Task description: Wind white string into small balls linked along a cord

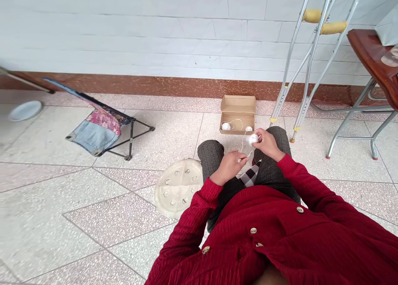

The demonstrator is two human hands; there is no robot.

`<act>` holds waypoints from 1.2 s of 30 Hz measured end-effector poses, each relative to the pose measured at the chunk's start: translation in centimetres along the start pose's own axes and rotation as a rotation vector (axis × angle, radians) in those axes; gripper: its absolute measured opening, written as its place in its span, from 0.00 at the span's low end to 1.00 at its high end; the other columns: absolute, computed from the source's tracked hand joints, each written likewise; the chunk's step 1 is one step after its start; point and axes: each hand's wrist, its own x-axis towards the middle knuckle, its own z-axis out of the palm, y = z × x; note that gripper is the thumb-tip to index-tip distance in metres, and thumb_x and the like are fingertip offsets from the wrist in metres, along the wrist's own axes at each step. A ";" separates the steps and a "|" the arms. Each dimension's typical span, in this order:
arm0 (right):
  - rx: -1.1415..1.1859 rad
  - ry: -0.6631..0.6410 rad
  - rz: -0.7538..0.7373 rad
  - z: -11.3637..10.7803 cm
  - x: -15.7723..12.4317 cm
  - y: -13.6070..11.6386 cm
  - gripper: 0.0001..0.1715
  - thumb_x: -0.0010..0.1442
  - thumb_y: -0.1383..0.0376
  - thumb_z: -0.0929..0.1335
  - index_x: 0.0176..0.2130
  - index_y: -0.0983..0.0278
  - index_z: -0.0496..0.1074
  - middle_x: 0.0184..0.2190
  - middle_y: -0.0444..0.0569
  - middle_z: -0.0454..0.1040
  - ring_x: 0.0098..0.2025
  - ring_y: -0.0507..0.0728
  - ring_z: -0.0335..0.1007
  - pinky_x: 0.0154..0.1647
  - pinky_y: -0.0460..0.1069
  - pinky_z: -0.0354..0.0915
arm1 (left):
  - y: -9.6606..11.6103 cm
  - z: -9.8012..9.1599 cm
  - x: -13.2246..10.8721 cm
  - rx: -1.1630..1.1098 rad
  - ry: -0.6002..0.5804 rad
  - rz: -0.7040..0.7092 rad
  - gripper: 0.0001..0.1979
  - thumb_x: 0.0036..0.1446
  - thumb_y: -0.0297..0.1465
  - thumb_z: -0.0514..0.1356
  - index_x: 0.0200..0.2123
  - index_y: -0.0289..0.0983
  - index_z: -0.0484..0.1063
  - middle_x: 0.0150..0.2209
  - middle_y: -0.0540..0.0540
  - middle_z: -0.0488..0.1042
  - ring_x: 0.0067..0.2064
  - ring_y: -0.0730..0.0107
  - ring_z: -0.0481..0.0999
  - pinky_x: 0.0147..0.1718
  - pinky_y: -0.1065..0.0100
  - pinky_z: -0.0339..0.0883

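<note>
Between the thumb and fingers of my right hand (268,144) is a small ball of white yarn (253,140), held above my knees. My left hand (230,166), lower and to the left, is closed on a strand of white yarn (249,154) that runs up towards the ball. Another strand hangs near the fingers, in front of an open cardboard box (238,105) on the floor. Inside the box lie a white yarn ball (226,126) at the left and a smaller white ball (248,129) at the right, with loose yarn between them.
A round beige plastic lid (178,189) with holes lies on the floor by my left leg. Farther left stands a folding chair (102,127), with a white dish (25,110) beyond. Crutches (306,69) lean on the wall; a brown-topped table (370,61) stands at right.
</note>
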 end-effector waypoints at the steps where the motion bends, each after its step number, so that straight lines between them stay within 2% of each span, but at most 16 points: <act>1: -0.043 -0.069 0.001 0.2 -0.6 0.5 0.19 0.40 0.70 0.73 0.36 0.62 0.71 0.29 0.39 0.72 0.26 0.49 0.64 0.28 0.45 0.61 | 0.1 -0.7 0.1 0.027 0.027 0.010 0.13 0.65 0.34 0.57 0.30 0.38 0.78 0.29 0.49 0.80 0.32 0.69 0.75 0.61 0.58 0.61; 3: 0.052 -0.274 0.072 0.6 -2.2 0.9 0.20 0.39 0.71 0.73 0.36 0.63 0.71 0.28 0.39 0.72 0.25 0.49 0.64 0.26 0.45 0.60 | 0.1 -2.1 0.5 0.057 0.080 0.017 0.11 0.64 0.32 0.59 0.32 0.39 0.79 0.32 0.49 0.81 0.35 0.69 0.77 0.64 0.55 0.58; 5: 0.280 -0.492 0.189 0.7 -3.8 0.2 0.23 0.39 0.69 0.74 0.38 0.63 0.70 0.30 0.40 0.73 0.25 0.50 0.67 0.24 0.45 0.63 | -0.1 -3.0 0.8 0.047 0.105 0.017 0.11 0.64 0.32 0.59 0.31 0.39 0.79 0.32 0.49 0.81 0.35 0.69 0.77 0.63 0.55 0.58; 7: 0.466 -0.580 0.246 0.6 -4.9 -1.3 0.24 0.41 0.68 0.76 0.41 0.63 0.70 0.32 0.41 0.75 0.25 0.50 0.70 0.24 0.45 0.66 | -0.3 -3.1 1.1 -0.032 0.110 -0.005 0.13 0.64 0.33 0.58 0.30 0.37 0.78 0.31 0.50 0.80 0.35 0.69 0.76 0.57 0.59 0.64; 10: 0.603 -0.514 0.212 -0.2 -5.0 -4.1 0.25 0.44 0.67 0.77 0.42 0.62 0.70 0.32 0.42 0.76 0.26 0.51 0.72 0.25 0.45 0.68 | -0.5 -1.8 1.3 -0.202 0.120 -0.080 0.16 0.65 0.35 0.56 0.30 0.34 0.78 0.31 0.48 0.79 0.34 0.68 0.75 0.41 0.68 0.69; 12: 0.642 -0.423 0.177 -0.7 -4.0 -5.4 0.26 0.44 0.67 0.77 0.43 0.61 0.70 0.33 0.42 0.76 0.26 0.50 0.71 0.25 0.45 0.69 | -0.3 -0.5 1.2 -0.252 0.113 -0.118 0.17 0.65 0.35 0.56 0.28 0.33 0.78 0.29 0.48 0.79 0.33 0.69 0.75 0.37 0.70 0.67; 16: 0.563 -0.161 0.111 -1.1 -0.7 -5.4 0.27 0.44 0.66 0.75 0.45 0.60 0.70 0.35 0.42 0.76 0.27 0.50 0.70 0.27 0.47 0.70 | 0.8 1.1 0.6 -0.188 0.026 -0.082 0.19 0.66 0.37 0.55 0.26 0.35 0.77 0.29 0.49 0.78 0.34 0.69 0.75 0.41 0.69 0.67; 18: 0.372 -0.013 0.033 -0.9 0.6 -4.1 0.24 0.44 0.66 0.73 0.43 0.61 0.72 0.35 0.42 0.75 0.27 0.50 0.68 0.28 0.47 0.68 | 1.3 1.1 0.3 -0.105 -0.026 -0.034 0.19 0.66 0.36 0.56 0.25 0.36 0.76 0.27 0.50 0.76 0.33 0.69 0.74 0.47 0.66 0.67; 20: 0.139 0.055 -0.051 -0.6 1.0 -2.5 0.20 0.43 0.68 0.72 0.40 0.62 0.73 0.34 0.43 0.74 0.28 0.50 0.66 0.28 0.46 0.66 | 1.5 0.4 0.2 -0.019 -0.036 0.008 0.17 0.65 0.34 0.57 0.24 0.37 0.75 0.25 0.50 0.76 0.31 0.70 0.73 0.56 0.60 0.65; 23: 0.042 -0.081 -0.042 0.2 -0.3 -0.6 0.20 0.43 0.70 0.71 0.39 0.62 0.74 0.32 0.42 0.73 0.27 0.49 0.64 0.27 0.45 0.63 | 1.5 -1.6 0.6 0.059 0.074 0.040 0.14 0.65 0.33 0.57 0.29 0.38 0.77 0.30 0.48 0.80 0.33 0.68 0.75 0.62 0.55 0.59; 25: 0.185 -0.260 0.046 0.6 -2.0 -0.4 0.22 0.43 0.69 0.73 0.41 0.62 0.73 0.31 0.41 0.72 0.26 0.50 0.65 0.24 0.44 0.64 | 1.4 -3.2 1.1 0.091 0.143 0.049 0.12 0.65 0.33 0.57 0.33 0.38 0.79 0.34 0.48 0.81 0.37 0.67 0.77 0.64 0.53 0.57; 27: 0.367 -0.421 0.128 0.9 -3.5 -1.2 0.24 0.43 0.67 0.76 0.42 0.61 0.73 0.31 0.41 0.72 0.27 0.51 0.67 0.24 0.45 0.67 | 1.2 -4.1 1.7 0.082 0.143 0.054 0.12 0.65 0.33 0.57 0.32 0.38 0.79 0.31 0.49 0.80 0.35 0.68 0.76 0.64 0.53 0.56; 29: 0.507 -0.513 0.176 0.7 -4.7 -2.6 0.25 0.43 0.65 0.78 0.43 0.61 0.73 0.32 0.42 0.74 0.30 0.52 0.71 0.27 0.47 0.72 | 0.9 -4.3 2.1 -0.002 0.134 0.037 0.14 0.65 0.34 0.57 0.30 0.37 0.79 0.30 0.50 0.79 0.34 0.69 0.75 0.59 0.58 0.63; 31: 0.603 -0.516 0.198 0.1 -5.1 -4.2 0.27 0.43 0.64 0.79 0.44 0.61 0.72 0.34 0.43 0.76 0.32 0.53 0.73 0.29 0.47 0.74 | 0.4 -3.7 2.4 -0.120 0.142 -0.016 0.15 0.64 0.35 0.56 0.30 0.36 0.79 0.29 0.49 0.78 0.33 0.69 0.75 0.46 0.65 0.69; 33: 0.655 -0.465 0.199 -0.7 -4.9 -5.7 0.28 0.44 0.64 0.79 0.44 0.60 0.72 0.36 0.44 0.77 0.32 0.53 0.74 0.30 0.48 0.74 | -0.1 -2.5 2.3 -0.200 0.155 -0.081 0.17 0.64 0.36 0.56 0.29 0.34 0.79 0.27 0.50 0.77 0.31 0.69 0.73 0.35 0.70 0.66; 36: 0.652 -0.336 0.154 -1.5 -3.2 -6.9 0.28 0.44 0.63 0.79 0.44 0.60 0.71 0.35 0.43 0.77 0.30 0.52 0.74 0.29 0.47 0.71 | -0.5 -0.7 1.7 -0.231 0.128 -0.129 0.20 0.64 0.39 0.56 0.25 0.34 0.77 0.24 0.50 0.74 0.28 0.71 0.71 0.32 0.71 0.63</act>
